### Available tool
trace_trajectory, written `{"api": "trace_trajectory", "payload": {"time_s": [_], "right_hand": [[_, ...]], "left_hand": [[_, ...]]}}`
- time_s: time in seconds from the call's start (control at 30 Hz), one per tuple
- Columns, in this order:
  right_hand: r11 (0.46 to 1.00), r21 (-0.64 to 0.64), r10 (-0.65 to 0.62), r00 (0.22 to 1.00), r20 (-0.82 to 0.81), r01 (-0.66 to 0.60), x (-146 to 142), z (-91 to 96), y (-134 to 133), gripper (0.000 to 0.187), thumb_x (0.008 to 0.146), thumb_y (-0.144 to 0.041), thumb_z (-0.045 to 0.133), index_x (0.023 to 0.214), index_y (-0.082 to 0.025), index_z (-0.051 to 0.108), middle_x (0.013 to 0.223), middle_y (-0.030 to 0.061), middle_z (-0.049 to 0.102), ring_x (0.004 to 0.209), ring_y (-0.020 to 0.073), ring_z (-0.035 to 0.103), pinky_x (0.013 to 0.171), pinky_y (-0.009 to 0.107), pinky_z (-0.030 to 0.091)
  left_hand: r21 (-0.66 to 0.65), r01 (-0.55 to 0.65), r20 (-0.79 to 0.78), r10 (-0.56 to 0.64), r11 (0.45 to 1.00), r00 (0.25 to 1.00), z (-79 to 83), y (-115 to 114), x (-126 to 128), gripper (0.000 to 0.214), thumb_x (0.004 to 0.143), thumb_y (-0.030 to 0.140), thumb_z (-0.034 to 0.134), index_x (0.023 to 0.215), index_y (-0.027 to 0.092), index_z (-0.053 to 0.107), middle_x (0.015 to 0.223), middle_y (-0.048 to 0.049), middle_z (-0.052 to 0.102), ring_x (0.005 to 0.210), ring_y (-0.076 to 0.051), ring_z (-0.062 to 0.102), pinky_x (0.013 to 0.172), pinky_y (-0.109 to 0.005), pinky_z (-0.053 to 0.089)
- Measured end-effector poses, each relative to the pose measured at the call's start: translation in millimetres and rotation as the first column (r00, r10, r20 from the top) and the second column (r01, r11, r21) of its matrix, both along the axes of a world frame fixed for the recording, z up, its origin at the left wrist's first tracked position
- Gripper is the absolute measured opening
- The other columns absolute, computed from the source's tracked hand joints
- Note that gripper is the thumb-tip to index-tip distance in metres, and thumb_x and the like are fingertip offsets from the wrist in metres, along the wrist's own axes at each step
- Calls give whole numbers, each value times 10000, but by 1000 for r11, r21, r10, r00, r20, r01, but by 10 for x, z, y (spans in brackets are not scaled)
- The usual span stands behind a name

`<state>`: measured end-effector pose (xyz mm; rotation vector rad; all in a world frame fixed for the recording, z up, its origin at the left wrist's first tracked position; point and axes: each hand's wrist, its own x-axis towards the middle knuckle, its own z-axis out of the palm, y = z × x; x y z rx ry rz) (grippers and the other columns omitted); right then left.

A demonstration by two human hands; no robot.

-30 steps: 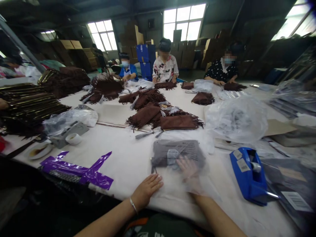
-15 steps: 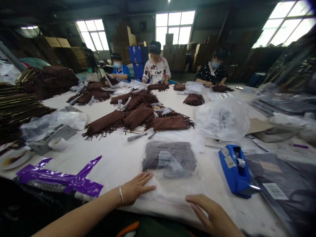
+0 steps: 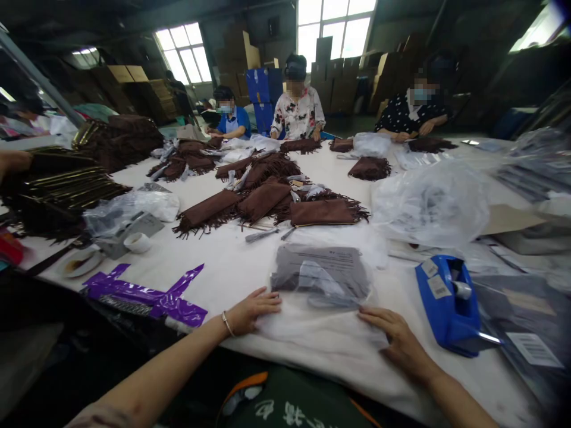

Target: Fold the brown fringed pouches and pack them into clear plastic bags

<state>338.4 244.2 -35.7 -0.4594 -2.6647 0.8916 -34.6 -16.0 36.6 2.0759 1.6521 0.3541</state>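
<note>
In front of me on the white table lies a flat grey packet [image 3: 328, 264] inside a see-through plastic bag [image 3: 307, 321]. Dark print runs across the packet, and a pale translucent piece lies over its middle. My left hand [image 3: 252, 312], with a bracelet at the wrist, rests flat with fingers spread at the bag's near left edge. My right hand [image 3: 397, 336] has its fingers stretched out, and the fingertips touch the bag near its right corner. Neither hand grips anything that I can see.
A blue tape dispenser [image 3: 448, 306] stands right, beside bagged dark packets [image 3: 526, 309]. Purple plastic strips [image 3: 156, 300] lie left, near a tape roll [image 3: 137, 242]. Fringed brown pouches [image 3: 319, 213] and crumpled plastic [image 3: 428, 205] lie beyond. Several people work across the table.
My right hand has moved forward onto the bag's near right side. My left hand stays by the left edge, fingers spread. The view has shifted, and a person's hand now shows at far left.
</note>
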Motion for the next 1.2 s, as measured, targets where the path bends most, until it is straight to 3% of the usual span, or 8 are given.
{"api": "trace_trajectory", "payload": {"time_s": [0.07, 0.17, 0.37, 0.53, 0.67, 0.8, 1.0, 1.2], "right_hand": [[993, -15, -115, 991, -75, 114, -16, -103, -75, 386, 793, -287, 509, 1169, -276, 597, 1223, 51, 600, 1149, 254, 517, 1000, 462, 381], [941, -44, -338, 932, -127, 335, -11, -253, -260, 350, 875, -443, 418, 1030, -224, 644, 1066, 75, 668, 1025, 241, 583, 921, 411, 445], [798, 45, -602, 798, 28, 601, -83, -233, -701, 436, 925, -491, 291, 888, -198, 612, 664, 55, 648, 611, 218, 609, 576, 317, 423], [774, 356, -608, 771, 190, 523, -157, -115, -755, 401, 956, -372, 234, 1018, -206, 593, 758, 51, 670, 553, 201, 588, 473, 298, 306], [716, 611, -573, 783, 241, 336, -167, -121, -725, 423, 918, -153, 209, 1144, -197, 563, 952, 81, 664, 538, 174, 569, 458, 295, 265], [699, 650, -568, 784, 251, 298, -155, -136, -731, 408, 906, -139, 242, 1168, -183, 551, 946, 79, 657, 521, 171, 556, 454, 297, 239], [785, 169, -620, 753, 222, 597, -214, -8, -734, 373, 931, -391, 281, 938, -229, 618, 622, 28, 616, 516, 192, 540, 490, 292, 256], [576, -500, -738, 674, 23, 647, -118, 177, -589, 395, 767, -576, 530, 635, -208, 590, 547, 2, 588, 557, 171, 542, 548, 273, 379]], "left_hand": [[143, -243, 51, 238, 959, 970, -156, -21, 97, 360, 877, 236, 419, 1221, 242, 525, 1293, -31, 550, 1269, -196, 427, 1114, -431, 246], [301, -607, 40, 626, 736, 779, -300, -43, 258, 336, 957, 317, 285, 1079, 207, 578, 1109, -44, 645, 1092, -164, 559, 971, -320, 427], [350, -754, -104, 823, 556, 559, -335, 93, 432, 378, 980, 344, 220, 843, 188, 536, 661, -25, 605, 644, -180, 601, 620, -272, 447], [353, -767, -228, 844, 536, 485, -262, 176, 394, 272, 950, 333, 373, 812, 174, 546, 596, -33, 590, 541, -205, 586, 510, -262, 377], [388, -725, -267, 822, 569, 502, -20, 213, 377, 155, 910, 265, 472, 960, 157, 570, 785, -76, 641, 784, -244, 618, 705, -343, 460], [516, -515, -180, 674, 685, 716, 209, 440, 625, 276, 906, 234, 484, 1180, 212, 508, 1145, -75, 580, 1224, -244, 413, 1031, -424, 328], [432, -356, -22, 404, 829, 915, -5, 925, 971, 176, 768, 300, 695, 832, 184, 580, 1015, -65, 591, 1067, -236, 500, 937, -404, 413], [445, -377, 109, 368, 813, 923, -143, 989, 913, 105, 816, 243, 625, 777, 184, 548, 941, -55, 584, 984, -215, 521, 905, -393, 415]]}}
